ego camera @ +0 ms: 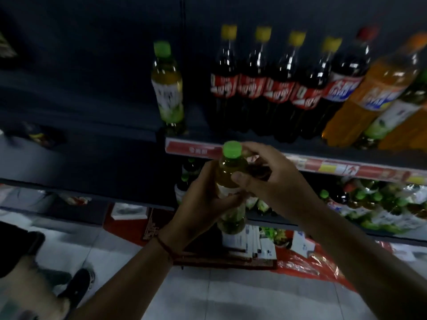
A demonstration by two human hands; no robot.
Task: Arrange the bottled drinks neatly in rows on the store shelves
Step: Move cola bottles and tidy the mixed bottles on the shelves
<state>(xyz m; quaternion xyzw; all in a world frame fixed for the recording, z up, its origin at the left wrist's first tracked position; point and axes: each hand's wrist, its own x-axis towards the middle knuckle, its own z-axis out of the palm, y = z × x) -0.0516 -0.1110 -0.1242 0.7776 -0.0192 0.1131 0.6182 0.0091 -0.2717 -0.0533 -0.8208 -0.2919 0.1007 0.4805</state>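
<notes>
Tea bottle [231,179] is held upright in both hands in front of the upper shelf's [300,144] front edge, green cap up; left hand [203,199] is wrapped round the label at mid-body, thumb across the front; right hand [265,179] is curled round the shoulder just below the cap, thumb pressed on the front, fingertips behind the neck; bottle is not resting on any shelf.

On the upper shelf: one matching green-cap bottle [168,88] stands alone near the left end; four yellow-cap colas [265,86] are lined up side by side to its right, touching; then a red-cap cola [346,82] and an orange soda [374,93] near the right edge, more bottles partly cut off beyond.

Lower shelf [288,224]: wrapped green-cap bottle packs [381,204] lie at the right; a few dark bottles stand behind the hands, detail blurred.

Red string [165,247] is worn on the left wrist; cartons [242,243] sit on the floor under the shelving.
</notes>
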